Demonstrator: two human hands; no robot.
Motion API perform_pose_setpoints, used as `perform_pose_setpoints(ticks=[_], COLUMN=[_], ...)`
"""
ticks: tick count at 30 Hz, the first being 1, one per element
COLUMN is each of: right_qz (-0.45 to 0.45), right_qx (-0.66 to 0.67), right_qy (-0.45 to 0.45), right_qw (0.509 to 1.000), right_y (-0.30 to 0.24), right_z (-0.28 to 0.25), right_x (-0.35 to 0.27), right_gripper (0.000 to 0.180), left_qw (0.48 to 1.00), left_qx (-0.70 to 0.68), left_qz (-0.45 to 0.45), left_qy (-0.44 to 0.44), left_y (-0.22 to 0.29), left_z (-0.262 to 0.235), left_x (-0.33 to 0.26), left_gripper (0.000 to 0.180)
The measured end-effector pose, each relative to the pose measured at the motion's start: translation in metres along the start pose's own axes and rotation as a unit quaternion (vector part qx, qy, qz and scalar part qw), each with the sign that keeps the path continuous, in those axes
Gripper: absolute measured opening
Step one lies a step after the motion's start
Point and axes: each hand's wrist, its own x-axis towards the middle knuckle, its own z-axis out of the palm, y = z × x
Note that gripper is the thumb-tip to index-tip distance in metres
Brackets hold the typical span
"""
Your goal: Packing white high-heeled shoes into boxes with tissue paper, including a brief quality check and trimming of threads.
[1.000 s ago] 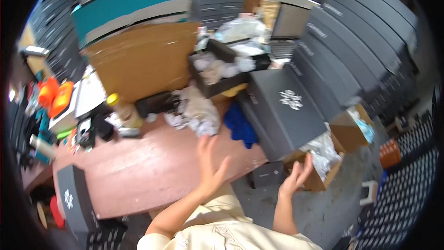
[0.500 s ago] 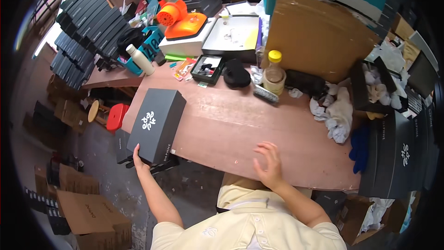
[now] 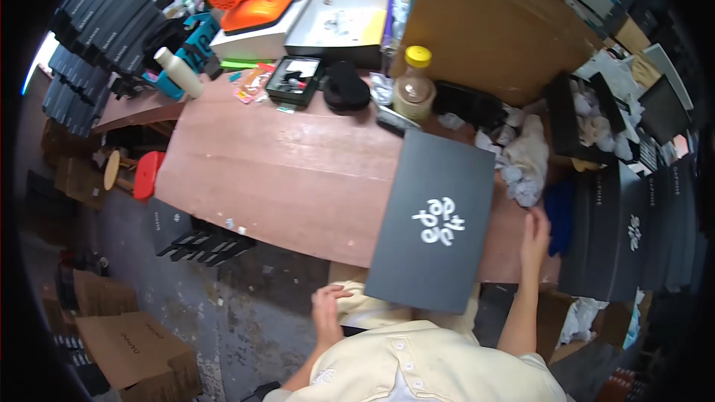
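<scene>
A dark grey shoe box (image 3: pixel 428 216) with a white printed mark lies lid up on the right half of the table, its near end sticking out past the front edge. Left of that near end, in front of my body, my left hand (image 3: pixel 328 313) holds nothing, its fingers loosely bent and apart. On the other side my right hand (image 3: pixel 533 237) is stretched out, empty, a little off the box's right edge. It is close to a blue glove-like cloth (image 3: pixel 558 216) and some crumpled white paper and cloth (image 3: pixel 527 160).
A jar with a yellow lid (image 3: pixel 415 89), a black brush-like object (image 3: pixel 395 120), a black round item (image 3: pixel 346 89) and a small black tray (image 3: pixel 294 80) line the table's back. Grey boxes (image 3: pixel 611 231) stand at right; more boxes (image 3: pixel 201 242) are below the left edge.
The shoe box has gone from the table's left end to its right side. My left hand has let go of it and drawn back to my body; my right hand has moved right.
</scene>
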Motion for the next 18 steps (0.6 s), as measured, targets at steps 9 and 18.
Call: perform_pose_setpoints(ticks=[9, 18], right_qz=[0.274, 0.084], right_qx=[0.318, 0.313], right_qy=[-0.148, -0.124], right_qw=[0.895, 0.938], right_y=[-0.008, -0.073], right_z=[-0.024, -0.007], right_x=[-0.052, -0.087], right_gripper=[0.027, 0.062], left_qw=[0.855, 0.904], left_qx=[-0.356, -0.404], left_qz=[-0.273, -0.082], left_qy=[-0.261, -0.119], left_y=[0.087, 0.127], left_z=[0.061, 0.04], left_x=[0.137, 0.124], left_gripper=[0.039, 0.057])
